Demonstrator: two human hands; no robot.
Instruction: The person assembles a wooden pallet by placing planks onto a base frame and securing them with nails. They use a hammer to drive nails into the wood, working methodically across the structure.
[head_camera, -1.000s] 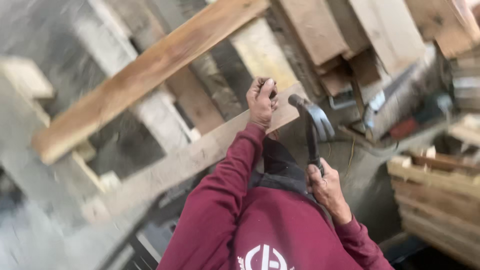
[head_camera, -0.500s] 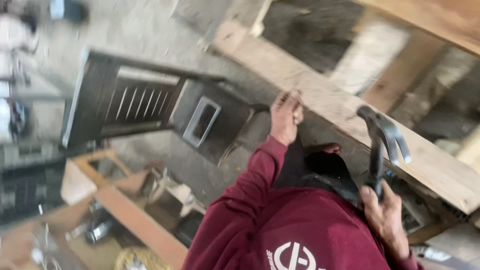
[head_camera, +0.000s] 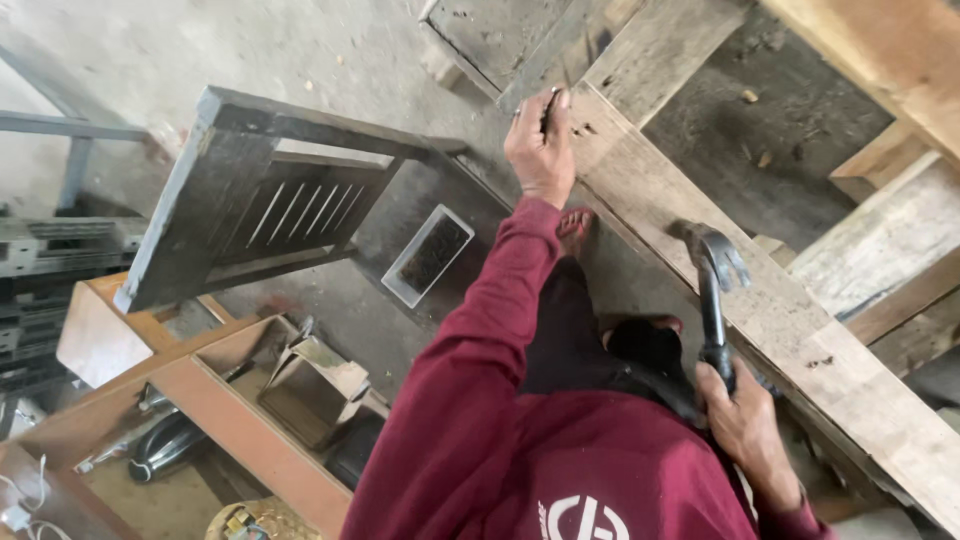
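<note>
Hammer (head_camera: 712, 290) now lower, right hand (head_camera: 745, 420) clenched round handle.

The sleeve (head_camera: 480, 340) is dark red. The hammer (head_camera: 712, 290) is black and grey. The plank (head_camera: 700, 230) is pale brown. The slatted frame (head_camera: 250, 200) at left is grey.

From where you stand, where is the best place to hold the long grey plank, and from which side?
Probably the near long edge of the plank, taken from the person's side. The left hand already rests there, the right hand holds the hammer, and other boards crowd its far side.
</note>
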